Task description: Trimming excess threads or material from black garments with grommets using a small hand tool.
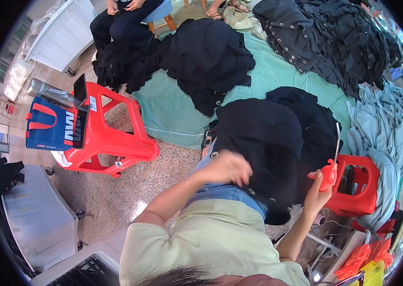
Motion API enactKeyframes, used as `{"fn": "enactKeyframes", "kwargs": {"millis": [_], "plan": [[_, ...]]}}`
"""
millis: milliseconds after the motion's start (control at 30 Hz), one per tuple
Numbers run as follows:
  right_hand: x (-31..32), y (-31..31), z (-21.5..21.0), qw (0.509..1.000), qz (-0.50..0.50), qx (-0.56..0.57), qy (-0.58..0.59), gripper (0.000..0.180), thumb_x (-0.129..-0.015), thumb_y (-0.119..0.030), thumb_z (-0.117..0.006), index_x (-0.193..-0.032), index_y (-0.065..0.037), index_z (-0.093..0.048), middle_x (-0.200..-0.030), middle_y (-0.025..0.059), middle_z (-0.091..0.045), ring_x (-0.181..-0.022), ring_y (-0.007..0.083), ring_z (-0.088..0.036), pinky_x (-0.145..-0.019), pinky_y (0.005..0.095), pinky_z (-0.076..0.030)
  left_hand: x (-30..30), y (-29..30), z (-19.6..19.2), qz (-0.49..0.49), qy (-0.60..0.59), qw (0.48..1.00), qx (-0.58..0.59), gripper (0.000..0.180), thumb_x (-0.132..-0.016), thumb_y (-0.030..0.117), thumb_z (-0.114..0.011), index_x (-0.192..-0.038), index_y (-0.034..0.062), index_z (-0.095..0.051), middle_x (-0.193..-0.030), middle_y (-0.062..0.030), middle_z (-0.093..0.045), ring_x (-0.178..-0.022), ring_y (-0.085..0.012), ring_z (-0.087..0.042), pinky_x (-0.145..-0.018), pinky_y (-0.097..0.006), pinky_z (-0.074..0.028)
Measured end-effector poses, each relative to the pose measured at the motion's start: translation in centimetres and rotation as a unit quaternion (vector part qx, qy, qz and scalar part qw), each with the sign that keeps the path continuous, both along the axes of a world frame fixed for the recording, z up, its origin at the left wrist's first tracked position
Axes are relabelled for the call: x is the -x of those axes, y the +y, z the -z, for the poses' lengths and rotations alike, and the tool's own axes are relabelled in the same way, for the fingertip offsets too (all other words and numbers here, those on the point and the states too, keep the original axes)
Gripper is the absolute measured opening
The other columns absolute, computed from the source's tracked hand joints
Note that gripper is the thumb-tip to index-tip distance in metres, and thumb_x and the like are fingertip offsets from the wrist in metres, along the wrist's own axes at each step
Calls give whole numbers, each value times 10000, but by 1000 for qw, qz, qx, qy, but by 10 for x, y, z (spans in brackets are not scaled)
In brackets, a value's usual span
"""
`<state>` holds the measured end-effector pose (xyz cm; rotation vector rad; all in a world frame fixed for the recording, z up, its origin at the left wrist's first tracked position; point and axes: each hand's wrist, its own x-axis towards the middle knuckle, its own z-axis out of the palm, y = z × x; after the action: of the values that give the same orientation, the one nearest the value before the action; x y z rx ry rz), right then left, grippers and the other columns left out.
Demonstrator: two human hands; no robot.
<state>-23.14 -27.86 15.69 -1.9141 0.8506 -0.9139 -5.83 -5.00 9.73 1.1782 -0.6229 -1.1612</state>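
Observation:
A black cloth garment (263, 143) with metal eyelets lies across my lap, over blue jeans. Just above its near left part is my left hand (227, 168), its fingers bent and smeared by motion. I cannot make out whether anything is in them. My right hand (319, 193) is raised at the right of the garment, closed around the handle of red-handled scissors (328, 175). Their slim metal blades point up and away from me. More black cloth (312, 112) is bunched just beyond my lap.
At left, a red plastic stool (111, 136) bears a blue bag (49, 126), a metal flask (51, 93) and a phone (80, 89). Black garment heaps (206, 52) cover a green sheet (163, 112). Grey cloth (382, 128) and another red stool (356, 183) are at right. Someone sits at far left.

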Motion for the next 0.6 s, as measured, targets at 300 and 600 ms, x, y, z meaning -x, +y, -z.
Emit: {"fn": "enactKeyframes", "kwargs": {"millis": [300,600], "plan": [[-15,14,35,997,-19,-77,20,182,-917,-109,-547,-1024,36,-571,-801,33,-596,-736,100,-574,-698,250,-474,-106,-19,132,-226,275,913,-201,705,-895,640,-380,-1190,22,-548,-1227,-157,-572,-1067,-298,-572,-891,-454,-471],[-26,3,60,995,18,-60,71,185,-888,-160,-618,-914,18,-575,-702,90,-638,-634,162,-625,-605,285,-490,-137,-20,105,-224,-27,886,-406,313,-827,328,-627,-943,41,-669,-915,-134,-685,-822,-257,-669,-719,-419,-531]]}}
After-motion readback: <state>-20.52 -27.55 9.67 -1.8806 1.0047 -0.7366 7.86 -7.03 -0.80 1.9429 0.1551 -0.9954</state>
